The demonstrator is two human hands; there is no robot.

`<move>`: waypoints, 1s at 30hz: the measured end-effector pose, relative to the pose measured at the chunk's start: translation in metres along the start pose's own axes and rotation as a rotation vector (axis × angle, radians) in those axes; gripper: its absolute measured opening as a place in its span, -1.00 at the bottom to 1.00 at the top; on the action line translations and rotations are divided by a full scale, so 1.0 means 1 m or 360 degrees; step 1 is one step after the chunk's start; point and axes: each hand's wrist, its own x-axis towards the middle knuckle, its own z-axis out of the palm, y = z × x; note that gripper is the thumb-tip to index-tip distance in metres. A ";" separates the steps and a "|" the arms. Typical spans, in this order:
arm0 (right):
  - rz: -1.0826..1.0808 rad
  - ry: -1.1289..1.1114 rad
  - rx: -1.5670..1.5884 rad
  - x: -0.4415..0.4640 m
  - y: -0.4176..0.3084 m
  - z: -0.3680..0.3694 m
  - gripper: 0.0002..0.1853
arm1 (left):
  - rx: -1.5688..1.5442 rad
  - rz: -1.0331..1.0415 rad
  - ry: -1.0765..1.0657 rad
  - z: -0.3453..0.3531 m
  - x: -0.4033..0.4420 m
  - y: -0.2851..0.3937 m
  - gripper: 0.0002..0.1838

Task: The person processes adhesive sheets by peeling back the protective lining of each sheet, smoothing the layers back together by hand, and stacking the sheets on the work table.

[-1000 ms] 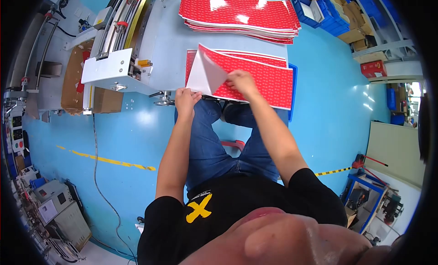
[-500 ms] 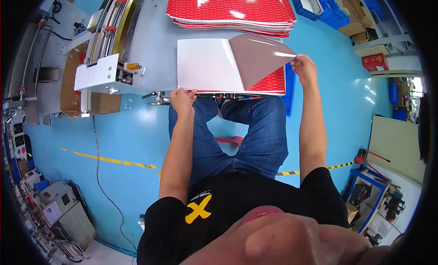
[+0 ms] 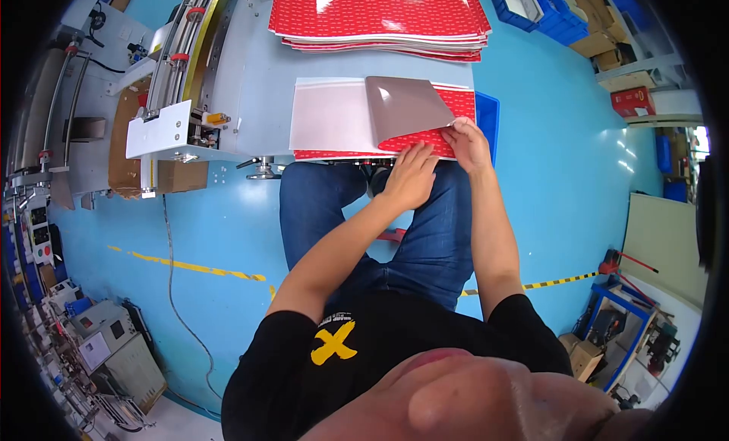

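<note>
On the table in front of me, a thin sheet (image 3: 410, 111) is bent back on itself, its glossy grey-brown side facing up on the right. The flat left part of the top layer (image 3: 330, 114) looks pale. Beneath it, red patterned sheeting (image 3: 459, 103) shows along the right side and near edge. My right hand (image 3: 471, 145) pinches the sheet's lifted near right corner. Fingers stretched out, my left hand (image 3: 412, 175) rests flat on the red sheeting at the near edge, just below the fold.
A stack of red patterned sheets (image 3: 380, 16) lies farther back on the table. To the left stands a machine with rollers (image 3: 178, 61) and a white end plate (image 3: 159, 135). A blue bin (image 3: 490, 126) sits beside the table's right edge. Blue crates (image 3: 516, 8) are at upper right.
My left hand has moved right from the sheet's near left corner to the middle of the near edge. My right hand has brought the lifted corner left and towards me, lowering it.
</note>
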 end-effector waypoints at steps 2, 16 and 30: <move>0.0053 -0.0150 -0.0048 -0.002 -0.007 0.002 -0.92 | 0.0290 -0.0043 0.0125 0.012 0.027 -0.011 -0.55; 0.0162 -0.0638 -0.1379 -0.013 -0.019 0.014 -0.16 | 0.0588 -0.0683 0.0155 -0.028 0.032 -0.083 -0.20; 0.0136 -0.0237 -0.1150 -0.012 -0.007 0.020 -0.40 | 0.0912 -0.1161 0.0075 -0.079 -0.016 -0.166 -0.07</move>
